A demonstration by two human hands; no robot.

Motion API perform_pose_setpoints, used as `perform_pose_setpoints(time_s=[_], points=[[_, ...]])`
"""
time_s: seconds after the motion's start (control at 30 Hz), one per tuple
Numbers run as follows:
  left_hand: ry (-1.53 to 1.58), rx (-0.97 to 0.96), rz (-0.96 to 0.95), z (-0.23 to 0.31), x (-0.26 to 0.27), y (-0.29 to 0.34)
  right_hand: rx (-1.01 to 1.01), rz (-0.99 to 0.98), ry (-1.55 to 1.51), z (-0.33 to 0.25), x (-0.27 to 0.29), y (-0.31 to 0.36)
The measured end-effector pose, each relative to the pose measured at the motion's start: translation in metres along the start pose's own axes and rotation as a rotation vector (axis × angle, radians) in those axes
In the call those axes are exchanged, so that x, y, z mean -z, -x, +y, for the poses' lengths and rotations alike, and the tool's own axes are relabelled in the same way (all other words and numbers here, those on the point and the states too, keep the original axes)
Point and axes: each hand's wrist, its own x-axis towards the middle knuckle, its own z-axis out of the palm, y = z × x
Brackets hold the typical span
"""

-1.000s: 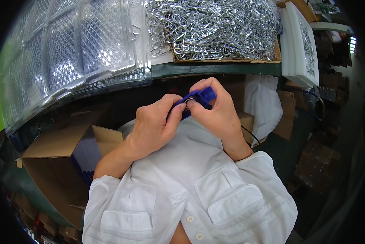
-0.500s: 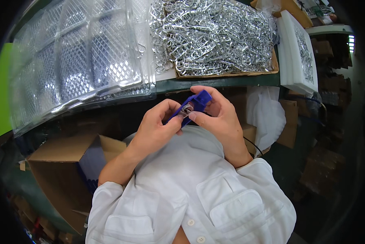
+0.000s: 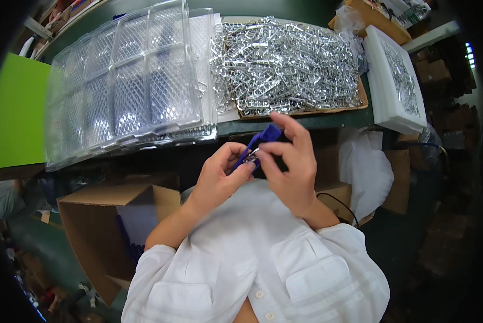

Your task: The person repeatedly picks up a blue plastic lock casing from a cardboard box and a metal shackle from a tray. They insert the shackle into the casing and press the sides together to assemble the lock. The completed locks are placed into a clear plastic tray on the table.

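My left hand [image 3: 217, 175] is closed around the lower end of a narrow blue plastic piece [image 3: 270, 133], which it holds tilted in front of my chest. A small shiny metal clip [image 3: 250, 156] lies in the hollow of the blue piece, close to my left thumb. My right hand [image 3: 296, 167] pinches the clip's upper end between thumb and index finger, while its other fingers stand away from the blue piece. Fingers partly cover the clip, so its full shape is hidden. Beyond my hands, a shallow cardboard box [image 3: 364, 99] holds a heap of similar-looking silvery metal clips.
Clear plastic compartment trays [image 3: 112, 89] lie stacked at the table's left, beside a green panel [image 3: 15, 107]. White foam [image 3: 379, 81] with metal pieces stands right. An opened carton [image 3: 90, 231] with blue pieces sits lower left. White foam sheeting [image 3: 362, 167] hangs at right.
My right hand's fingers have lifted off the blue piece's side and now pinch at the clip. The view has shifted, so the table and trays appear lower and farther right.
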Motion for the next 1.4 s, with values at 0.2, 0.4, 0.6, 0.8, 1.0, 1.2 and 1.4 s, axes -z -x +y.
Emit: perform_pose_setpoints(time_s=[0.2,0.4,0.6,0.8,1.0,1.2,1.4], points=[[0.041,0.067,-0.124,0.002,0.003,0.006,-0.033,0.039,0.085,-0.002,0.022,-0.002],[0.033,0.070,-0.142,0.001,-0.003,0.005,-0.003,0.006,0.177,-0.006,0.017,-0.001],[0.044,0.093,-0.131,-0.004,-0.001,0.005,-0.003,-0.078,0.245,-0.007,0.016,-0.004],[0.008,0.086,-0.109,-0.007,0.001,0.002,-0.022,-0.129,0.295,-0.008,0.009,-0.008],[-0.090,0.098,0.034,-0.014,0.003,0.001,-0.020,-0.246,0.361,0.002,-0.008,-0.006],[-0.491,-0.235,0.103,-0.035,0.009,-0.016,-0.206,-0.244,0.402,0.013,-0.015,0.010],[-0.675,-0.317,0.250,-0.056,0.003,-0.014,-0.153,-0.308,0.402,0.030,-0.013,0.021]])
